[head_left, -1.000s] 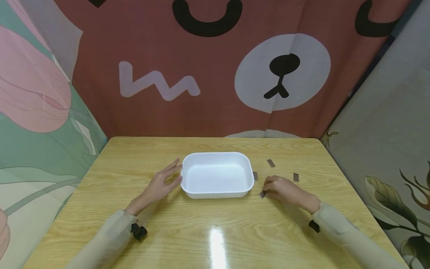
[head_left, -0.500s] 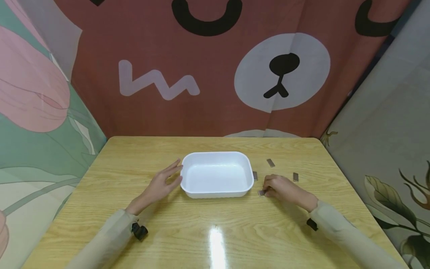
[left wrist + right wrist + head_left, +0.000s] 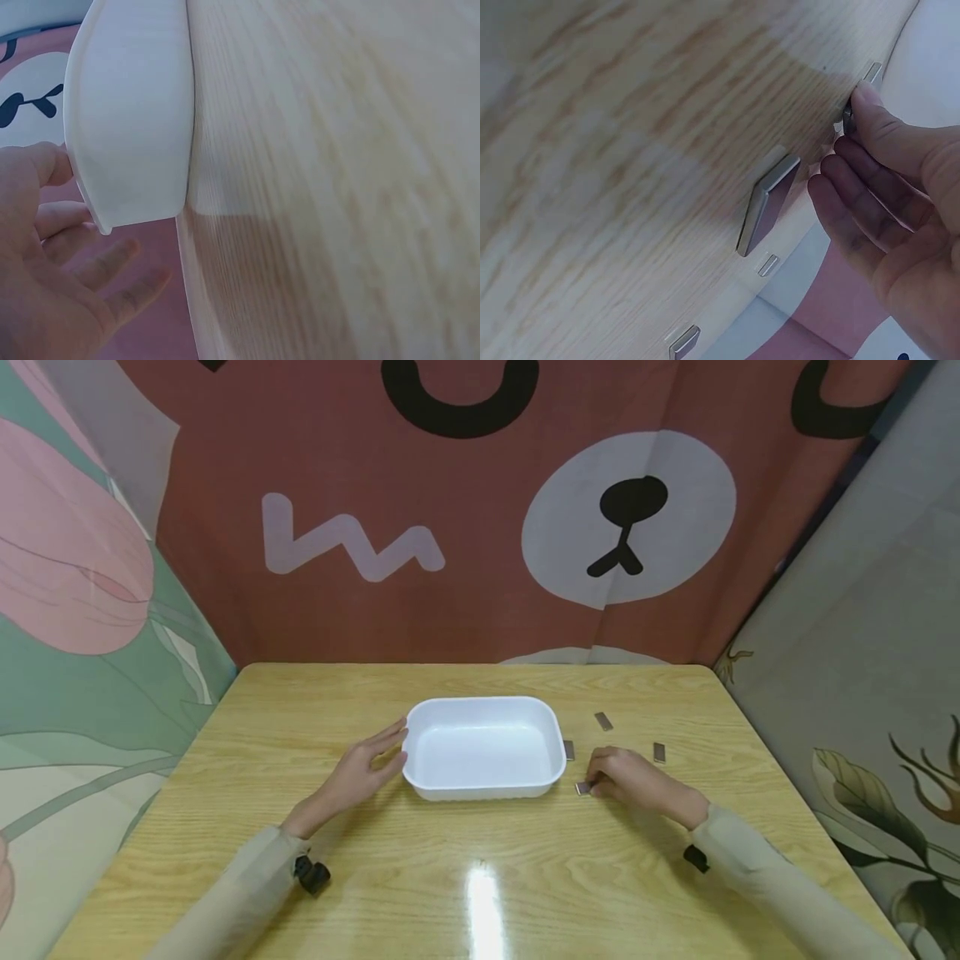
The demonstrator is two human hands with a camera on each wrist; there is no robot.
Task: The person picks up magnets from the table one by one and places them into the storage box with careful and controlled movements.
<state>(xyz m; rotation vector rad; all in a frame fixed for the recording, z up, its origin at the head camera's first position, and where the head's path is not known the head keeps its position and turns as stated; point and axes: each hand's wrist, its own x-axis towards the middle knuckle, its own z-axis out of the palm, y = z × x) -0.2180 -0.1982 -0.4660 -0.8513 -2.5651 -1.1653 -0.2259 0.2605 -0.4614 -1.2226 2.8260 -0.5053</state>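
A white rectangular bin (image 3: 483,793) stands mid-table. At its left end my left hand (image 3: 360,774) touches the rim with thumb and fingertips, the fingers mostly straight; the left wrist view has this hand (image 3: 52,262) beside the bin wall (image 3: 135,112). Right of the bin, my right hand (image 3: 637,781) pinches a small dark flat tile (image 3: 582,788) low at the tabletop. In the right wrist view the thumb of this hand (image 3: 900,187) partly covers that tile (image 3: 847,118). Other tiles lie nearby: one by the bin's right wall (image 3: 569,750), one farther back (image 3: 603,721), one right (image 3: 659,752).
The wooden table (image 3: 337,877) meets a red-brown patterned cloth (image 3: 450,627) at its back edge. Patterned cloths also hang at the left (image 3: 67,693) and right (image 3: 847,635) sides.
My right hand and the pinched tile have shifted very slightly away from the table's front, and the tile has turned a little. My left hand stays at the bin's rim.
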